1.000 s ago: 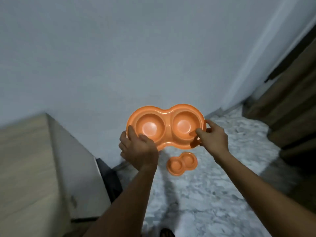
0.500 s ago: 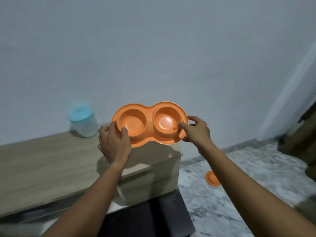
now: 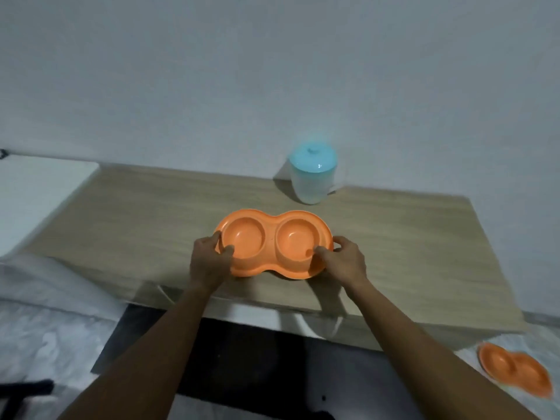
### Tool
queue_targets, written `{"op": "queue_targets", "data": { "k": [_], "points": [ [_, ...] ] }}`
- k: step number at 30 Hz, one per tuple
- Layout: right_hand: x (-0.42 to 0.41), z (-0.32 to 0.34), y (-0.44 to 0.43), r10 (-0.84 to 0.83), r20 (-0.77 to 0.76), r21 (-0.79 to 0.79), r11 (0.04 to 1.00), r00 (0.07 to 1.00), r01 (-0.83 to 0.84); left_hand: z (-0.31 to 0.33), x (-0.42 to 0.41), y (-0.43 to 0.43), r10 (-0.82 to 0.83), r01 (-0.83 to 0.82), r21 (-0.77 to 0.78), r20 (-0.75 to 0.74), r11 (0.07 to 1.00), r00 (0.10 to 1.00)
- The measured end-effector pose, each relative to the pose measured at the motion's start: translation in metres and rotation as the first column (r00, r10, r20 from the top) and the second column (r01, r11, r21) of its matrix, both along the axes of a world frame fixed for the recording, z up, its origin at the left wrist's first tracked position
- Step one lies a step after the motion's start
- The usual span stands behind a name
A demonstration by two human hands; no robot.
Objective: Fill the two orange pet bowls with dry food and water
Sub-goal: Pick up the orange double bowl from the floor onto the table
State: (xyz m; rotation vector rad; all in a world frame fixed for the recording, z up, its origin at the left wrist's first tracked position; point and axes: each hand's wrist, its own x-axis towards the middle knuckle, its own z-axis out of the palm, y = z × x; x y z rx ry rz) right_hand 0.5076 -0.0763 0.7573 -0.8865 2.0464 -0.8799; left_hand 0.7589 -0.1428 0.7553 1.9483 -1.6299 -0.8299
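Note:
An orange double pet bowl (image 3: 274,242) with two round empty wells sits low over the wooden tabletop (image 3: 409,253), near its front edge. My left hand (image 3: 210,262) grips its left end, thumb inside the left well. My right hand (image 3: 342,260) grips its right end, thumb on the rim of the right well. A second orange double bowl (image 3: 515,372) lies on the marble floor at the lower right. Behind the held bowl, a translucent jar with a light blue lid (image 3: 313,174) stands against the wall.
A white surface (image 3: 39,195) adjoins the table on the left. A dark mat (image 3: 257,368) lies on the marble floor below the table's front. A black object (image 3: 21,392) shows at the lower left. A plain wall backs the table.
My view swung left from the floor to the table. Both hands carried the bowl from chest height down onto or just above the tabletop, in front of the jar.

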Motion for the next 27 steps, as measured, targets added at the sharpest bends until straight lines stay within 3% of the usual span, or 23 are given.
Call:
{"op": "queue_targets", "data": {
  "k": [11,19,23,27],
  "points": [
    [0.067,-0.045,-0.088,-0.032,-0.065,0.112,0.993,0.997,0.04,-0.034,0.07,-0.09,-0.015,0.022,0.122,-0.061,0.992,0.998],
    [0.125,-0.052,-0.07,-0.367,-0.127,0.024,0.928,0.921,0.373,-0.047,0.099,-0.1,-0.196,0.208,0.091,-0.125,0.974,0.973],
    [0.188,-0.058,-0.035,-0.441,-0.118,-0.13,0.895,0.89,0.427,-0.042,0.132,-0.082,-0.27,0.269,-0.03,-0.186,0.963,0.945],
    [0.256,-0.083,0.012,-0.294,-0.213,-0.261,0.936,0.932,0.236,-0.072,0.183,-0.03,-0.358,0.309,-0.231,-0.213,0.922,0.909]
  ]
}}
